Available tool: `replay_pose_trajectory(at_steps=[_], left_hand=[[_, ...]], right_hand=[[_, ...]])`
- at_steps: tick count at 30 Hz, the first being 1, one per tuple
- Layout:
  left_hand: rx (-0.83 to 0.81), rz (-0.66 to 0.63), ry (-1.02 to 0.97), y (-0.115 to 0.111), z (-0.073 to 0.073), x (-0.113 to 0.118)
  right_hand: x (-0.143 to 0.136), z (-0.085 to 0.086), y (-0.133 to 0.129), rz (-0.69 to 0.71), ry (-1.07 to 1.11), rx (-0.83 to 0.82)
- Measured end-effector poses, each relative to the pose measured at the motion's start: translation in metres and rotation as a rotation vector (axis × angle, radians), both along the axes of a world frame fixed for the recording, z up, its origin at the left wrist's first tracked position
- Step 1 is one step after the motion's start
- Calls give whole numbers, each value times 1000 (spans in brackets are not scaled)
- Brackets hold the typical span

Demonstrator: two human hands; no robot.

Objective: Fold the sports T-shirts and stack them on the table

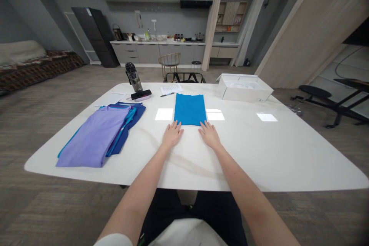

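Note:
A blue folded garment [190,109] lies flat on the white table [259,153], in front of me. My left hand [173,133] rests palm down with its fingertips at the near left corner of the cloth. At the near right corner, my right hand [209,134] lies flat in the same way, fingers a little apart. Neither hand grips anything. To the left is a pile of garments, with a lavender one [95,134] on top and blue and navy ones [127,130] showing beneath it.
A dark bottle [133,77] stands at the back left beside a black case [141,94]. Printed paper [172,88] and a pen [167,94] lie behind the cloth. An open white box [243,87] sits at the back right. A chair [184,77] stands beyond the far edge.

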State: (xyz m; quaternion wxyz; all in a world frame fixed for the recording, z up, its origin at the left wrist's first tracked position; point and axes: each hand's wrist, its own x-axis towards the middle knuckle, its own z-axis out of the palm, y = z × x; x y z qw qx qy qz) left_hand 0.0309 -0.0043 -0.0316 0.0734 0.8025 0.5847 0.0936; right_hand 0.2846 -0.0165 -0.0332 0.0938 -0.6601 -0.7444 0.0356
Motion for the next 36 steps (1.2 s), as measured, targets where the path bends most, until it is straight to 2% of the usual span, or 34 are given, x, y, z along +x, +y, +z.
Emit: replay_pose_trajectory(at_steps=[8, 16, 21, 24, 26, 30, 36], left_hand=[[94, 10, -48, 4, -7, 1], [125, 67, -227, 11, -17, -6], [199, 77, -247, 12, -21, -7], [210, 90, -217, 16, -19, -7], [207, 91, -167, 21, -15, -8], [172, 73, -4, 31, -4, -9], [170, 38, 135, 38, 8, -5]], right_hand=[[5, -6, 4, 15, 94, 56], [8, -1, 6, -91, 247, 186], [15, -4, 13, -119, 345, 195], [18, -5, 19, -171, 401, 198], [16, -4, 24, -253, 401, 203], [8, 3, 32, -413, 296, 157], [3, 9, 39, -377, 164, 78]])
